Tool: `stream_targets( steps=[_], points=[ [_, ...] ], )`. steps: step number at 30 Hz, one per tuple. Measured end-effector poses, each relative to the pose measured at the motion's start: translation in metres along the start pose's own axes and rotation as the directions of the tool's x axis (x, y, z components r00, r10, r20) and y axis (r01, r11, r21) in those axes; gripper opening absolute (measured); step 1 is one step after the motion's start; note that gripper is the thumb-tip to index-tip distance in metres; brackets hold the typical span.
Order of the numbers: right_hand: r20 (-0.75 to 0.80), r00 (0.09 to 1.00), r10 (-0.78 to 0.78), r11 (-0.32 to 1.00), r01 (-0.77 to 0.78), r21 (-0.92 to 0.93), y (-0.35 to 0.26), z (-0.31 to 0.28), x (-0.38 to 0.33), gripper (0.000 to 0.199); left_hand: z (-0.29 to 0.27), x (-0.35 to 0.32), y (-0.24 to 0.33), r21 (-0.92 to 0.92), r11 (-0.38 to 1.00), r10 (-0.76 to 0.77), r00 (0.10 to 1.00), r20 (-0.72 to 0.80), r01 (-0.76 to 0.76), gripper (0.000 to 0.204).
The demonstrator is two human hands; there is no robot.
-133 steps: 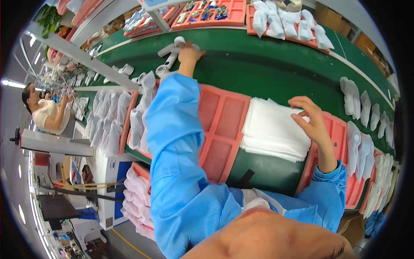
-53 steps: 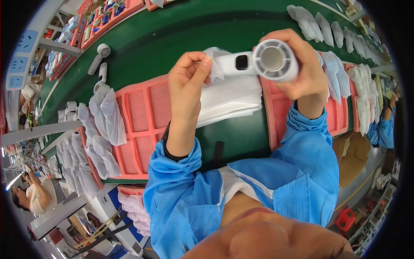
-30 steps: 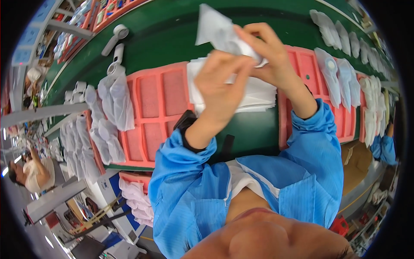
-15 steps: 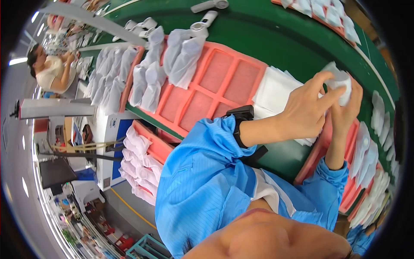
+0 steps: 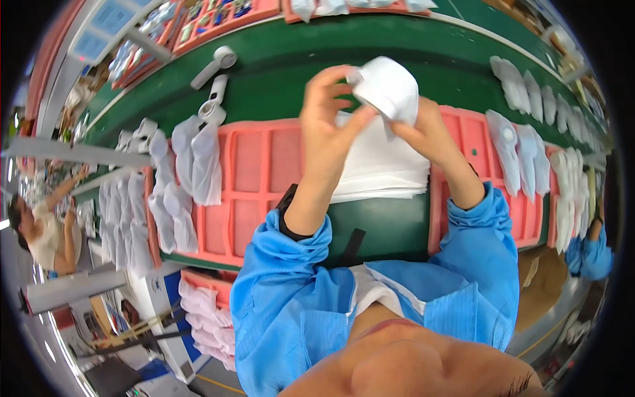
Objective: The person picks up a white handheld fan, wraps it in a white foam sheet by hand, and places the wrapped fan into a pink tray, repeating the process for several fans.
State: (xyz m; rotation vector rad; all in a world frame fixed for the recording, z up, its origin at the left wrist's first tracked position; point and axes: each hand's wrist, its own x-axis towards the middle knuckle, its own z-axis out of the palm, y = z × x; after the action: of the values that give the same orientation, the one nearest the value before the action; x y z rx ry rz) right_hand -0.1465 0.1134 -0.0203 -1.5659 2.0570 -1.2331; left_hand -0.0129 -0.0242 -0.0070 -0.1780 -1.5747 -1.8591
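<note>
Both my hands are raised over the green belt (image 5: 370,53). My left hand (image 5: 327,122) and my right hand (image 5: 423,129) together grip a white bagged device (image 5: 387,89), its rounded head wrapped in a white foam pouch. Below them a stack of flat white pouches (image 5: 383,165) lies between two pink trays. The left pink tray (image 5: 254,185) has bagged devices (image 5: 192,165) on its left part. The right pink tray (image 5: 486,172) also carries bagged devices (image 5: 519,152).
Two bare white handheld devices (image 5: 215,79) lie on the belt at the upper left. More bagged devices (image 5: 529,86) line the belt's right side. Another person (image 5: 40,231) works at far left, and a blue sleeve (image 5: 592,251) shows at far right. Pink trays (image 5: 205,20) sit beyond the belt.
The view swung back toward the middle. My hands moved from the right tray up over the pouch stack, still working the pouch around the device.
</note>
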Motion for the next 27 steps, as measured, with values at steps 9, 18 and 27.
stream_targets(
  steps=[9,18,27],
  points=[
    [-0.332,0.94,-0.074,0.868,-0.103,-0.486,-0.02,0.024,-0.006,0.037,0.022,-0.016,-0.001,0.754,0.639,0.447,0.871,-0.203,-0.152,0.02],
    [0.099,0.97,0.221,0.931,-0.24,0.274,-0.009,-0.008,0.009,0.036,-0.04,0.018,-0.003,0.184,0.958,-0.132,0.912,-0.389,0.218,0.015],
    [-0.421,0.767,0.484,0.221,-0.573,-0.789,0.173,-0.019,0.099,0.04,0.028,-0.036,-0.116,0.904,0.428,-0.327,0.934,0.146,0.008,0.043]
  ],
)
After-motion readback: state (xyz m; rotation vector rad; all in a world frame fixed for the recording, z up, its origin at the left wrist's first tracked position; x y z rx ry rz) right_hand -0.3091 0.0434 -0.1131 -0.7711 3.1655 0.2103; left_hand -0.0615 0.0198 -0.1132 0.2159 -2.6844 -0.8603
